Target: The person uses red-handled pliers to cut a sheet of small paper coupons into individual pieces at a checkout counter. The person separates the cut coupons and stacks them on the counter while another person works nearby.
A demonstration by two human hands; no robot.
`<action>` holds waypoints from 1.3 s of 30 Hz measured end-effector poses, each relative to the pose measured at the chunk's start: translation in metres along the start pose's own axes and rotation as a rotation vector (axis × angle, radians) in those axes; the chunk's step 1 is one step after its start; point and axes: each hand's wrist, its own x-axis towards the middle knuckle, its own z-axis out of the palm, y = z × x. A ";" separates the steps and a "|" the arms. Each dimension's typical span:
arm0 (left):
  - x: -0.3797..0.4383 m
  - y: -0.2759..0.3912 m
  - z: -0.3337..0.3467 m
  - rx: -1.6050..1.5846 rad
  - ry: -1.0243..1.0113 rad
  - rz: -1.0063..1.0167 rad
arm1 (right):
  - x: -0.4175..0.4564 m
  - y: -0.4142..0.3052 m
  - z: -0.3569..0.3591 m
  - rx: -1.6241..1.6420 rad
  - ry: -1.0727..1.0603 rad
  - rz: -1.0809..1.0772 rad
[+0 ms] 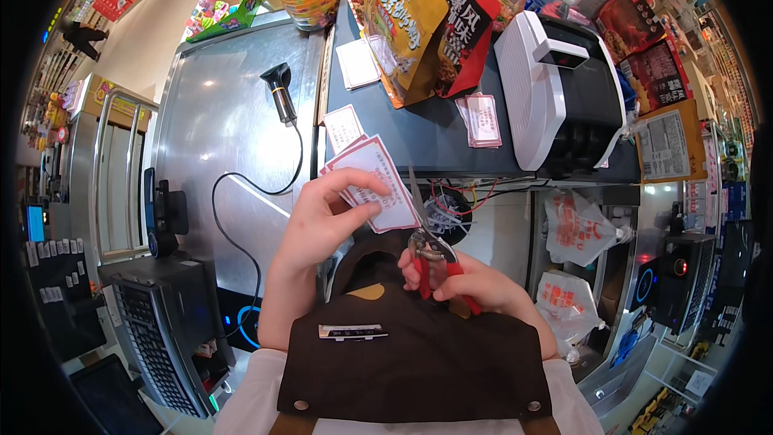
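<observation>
My left hand (317, 217) pinches a few white cards with red borders (389, 184) between thumb and fingers, tilted over the counter's near edge. They bear printed writing. My right hand (483, 287) grips red-handled spring-loaded shears (430, 249). Their long blades point up and away from me, along the right edge of the cards; whether that edge lies between the blades I cannot tell. Just past my left hand lies another bordered card (344, 127), partly covered. A small stack of similar cards (484, 122) rests on the dark counter (416, 133). More white cards (356, 65) lie farther back.
Snack bags (404, 30) stand behind the cards. To their right is a white-and-black counter machine (537, 90). A corded barcode scanner (280, 93) lies on the steel counter (211, 103). Below the counter edge, a dark bin (450, 217) holds pale strips, with red wires above it.
</observation>
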 end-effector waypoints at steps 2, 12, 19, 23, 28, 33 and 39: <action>-0.001 0.001 -0.002 0.006 -0.012 -0.005 | -0.001 0.000 0.001 -0.016 -0.010 0.006; -0.003 0.004 -0.003 0.048 -0.025 -0.063 | -0.001 0.000 0.003 -0.058 -0.027 -0.016; -0.001 0.002 0.000 0.017 -0.012 -0.049 | -0.002 -0.001 0.005 -0.029 0.012 -0.004; -0.001 -0.001 0.000 0.018 -0.007 -0.020 | -0.001 0.000 0.006 -0.014 0.012 -0.008; 0.000 -0.003 0.000 0.001 -0.010 -0.004 | -0.001 0.004 0.006 0.044 0.051 0.017; 0.000 -0.004 0.001 -0.007 -0.006 0.007 | 0.002 0.003 0.007 0.041 0.026 0.033; 0.000 -0.005 0.001 -0.038 -0.009 -0.002 | 0.001 0.002 0.007 0.053 0.009 0.054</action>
